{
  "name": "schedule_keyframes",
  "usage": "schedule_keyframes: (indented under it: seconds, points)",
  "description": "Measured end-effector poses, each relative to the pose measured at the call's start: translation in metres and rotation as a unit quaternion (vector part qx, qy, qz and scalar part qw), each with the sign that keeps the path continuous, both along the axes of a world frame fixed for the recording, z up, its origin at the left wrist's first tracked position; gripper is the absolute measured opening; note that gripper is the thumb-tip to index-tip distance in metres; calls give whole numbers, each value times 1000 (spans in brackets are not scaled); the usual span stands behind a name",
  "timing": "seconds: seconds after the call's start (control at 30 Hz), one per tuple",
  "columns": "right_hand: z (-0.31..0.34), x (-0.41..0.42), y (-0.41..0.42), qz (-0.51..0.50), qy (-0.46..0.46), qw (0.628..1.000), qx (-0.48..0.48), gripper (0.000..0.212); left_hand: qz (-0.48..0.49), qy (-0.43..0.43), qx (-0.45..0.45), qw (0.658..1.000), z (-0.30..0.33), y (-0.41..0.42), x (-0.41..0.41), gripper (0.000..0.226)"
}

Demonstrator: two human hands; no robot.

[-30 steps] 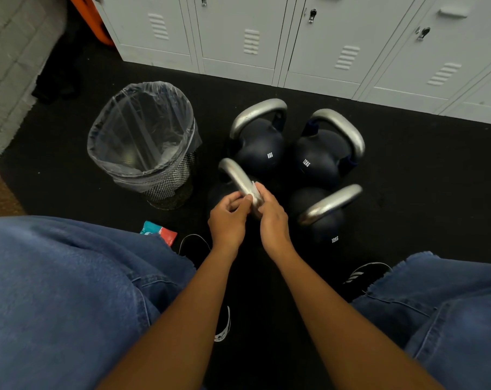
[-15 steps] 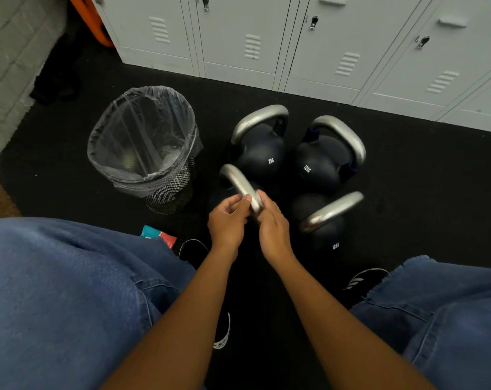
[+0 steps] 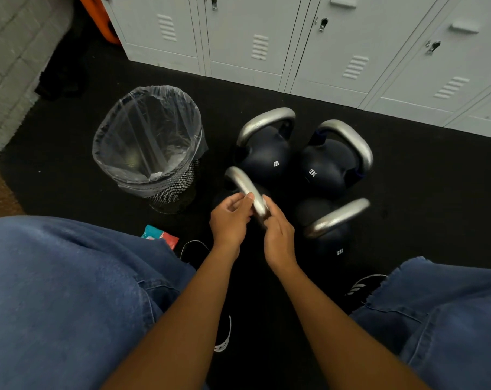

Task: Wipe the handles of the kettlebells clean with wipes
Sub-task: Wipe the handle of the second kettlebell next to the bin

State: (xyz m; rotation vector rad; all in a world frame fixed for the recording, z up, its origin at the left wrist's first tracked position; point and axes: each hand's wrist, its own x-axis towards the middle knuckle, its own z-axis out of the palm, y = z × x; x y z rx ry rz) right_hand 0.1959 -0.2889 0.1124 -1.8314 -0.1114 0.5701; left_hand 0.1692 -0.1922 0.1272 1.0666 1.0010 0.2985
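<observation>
Standing on the black rubber floor nearest the person, the dark round kettlebell's silver metal handle is being pinched between the curled left hand and right hand; a clear-lined mesh bin is sitting just beside it.

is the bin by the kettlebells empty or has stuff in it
Nearly empty: the black mesh waste bin stands upright, its clear plastic liner open, with only something small and pale at the bottom; what it is, cannot tell.

Bare forearms, blue jeans, black white-striped shoes.
</observation>
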Motion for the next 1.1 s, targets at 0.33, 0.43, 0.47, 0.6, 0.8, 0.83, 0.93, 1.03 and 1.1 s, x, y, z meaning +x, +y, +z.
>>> schedule_keyframes:
  seconds: [0.33, 0.43, 0.47, 0.6, 0.8, 0.83, 0.93, 1.03, 1.1]
  points:
    - [14, 18, 21, 47, -18, 999, -13, 51, 9, -5, -16, 1000, -1, 6, 5, 29]
    - [12, 10, 8, 23, -23, 999, -2, 58, 10, 0, -20, 1000, 0, 6, 5, 29]
    - [9, 6, 1, 11, -20, 1000, -1, 62, 12, 0, -24, 1000, 0, 7, 6, 30]
    - [6, 2, -8, 8, -20, 1000, -4, 63, 16, 1, -39, 999, 0, 9, 8, 31]
    - [28, 30, 29, 62, -14, 998, 13, 44, -3, 4, -42, 999, -2, 13, 7, 34]
    - [28, 31, 28, 74, -11, 997, 12, 44, -9, 8, -39, 999, -1, 14, 7, 34]
    - [27, 26, 12, 86, -29, 996, -11, 55, -10, 16, -38, 999, 2, 15, 7, 34]
    - [22, 22, 0, 68, -31, 997, -23, 61, -8, 19, -47, 999, 4, 15, 8, 34]
    - [23, 26, 2, 73, -28, 996, -33, 59, -9, 21, -56, 998, 2, 15, 9, 32]
